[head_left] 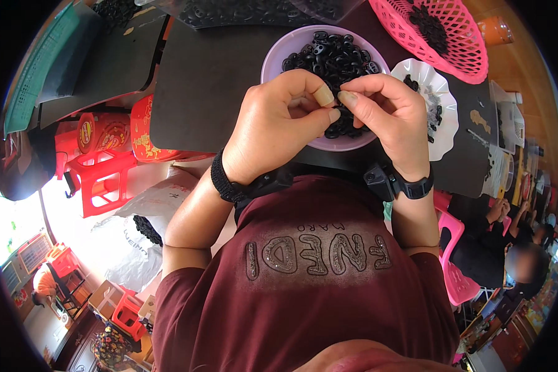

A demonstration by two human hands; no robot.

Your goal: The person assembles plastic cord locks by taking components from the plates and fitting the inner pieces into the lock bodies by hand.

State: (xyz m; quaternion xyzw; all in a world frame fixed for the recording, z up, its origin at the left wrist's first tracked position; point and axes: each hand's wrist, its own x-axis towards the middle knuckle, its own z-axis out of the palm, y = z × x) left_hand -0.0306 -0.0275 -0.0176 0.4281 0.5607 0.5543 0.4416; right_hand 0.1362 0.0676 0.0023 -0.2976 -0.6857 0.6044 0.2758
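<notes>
My left hand [276, 121] and my right hand [390, 115] meet over a lilac bowl [271, 65] heaped with small black plastic pieces [335, 56], several of them ring-shaped. Thumb and forefinger are pinched together on each hand, with the fingertips almost touching. Whatever lies between them is too small and too dark against the black heap to make out. A strip of tan tape wraps one finger of my left hand. Right of the bowl stands a white dish with a wavy rim [443, 118], holding black pieces and some clear or pale bits.
A pink openwork basket [471, 46] with black pieces is at the far right. Behind the bowl stands a clear container [242, 15] of similar pieces. The dark table [198, 93] extends left, near a red stool [102, 180]. Another person [508, 254] sits at right.
</notes>
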